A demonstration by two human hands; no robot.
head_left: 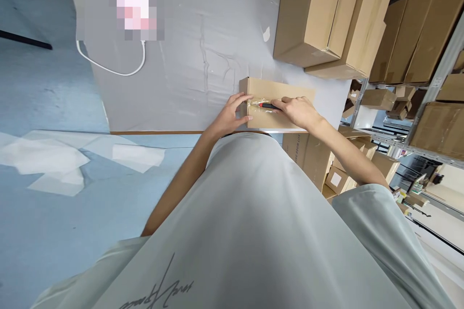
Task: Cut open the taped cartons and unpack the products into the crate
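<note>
A small brown cardboard box [279, 88] lies at the table's front edge, with shiny clear tape [270, 110] across its top. My right hand [299, 111] grips a black and red box cutter [267, 105], its tip pointing left over the tape near the box's left end. Against that left end rests my left hand [235, 115]. Its fingers are spread, with fingertips on the top edge and the thumb on the near side of the top.
Larger cardboard boxes [326, 14] stand on the grey table [174, 87] at the back right. A white cable [119, 74] runs to a blurred-out object at the back left. White sheets [47, 154] lie on the blue floor. Shelves with boxes [440, 125] fill the right side.
</note>
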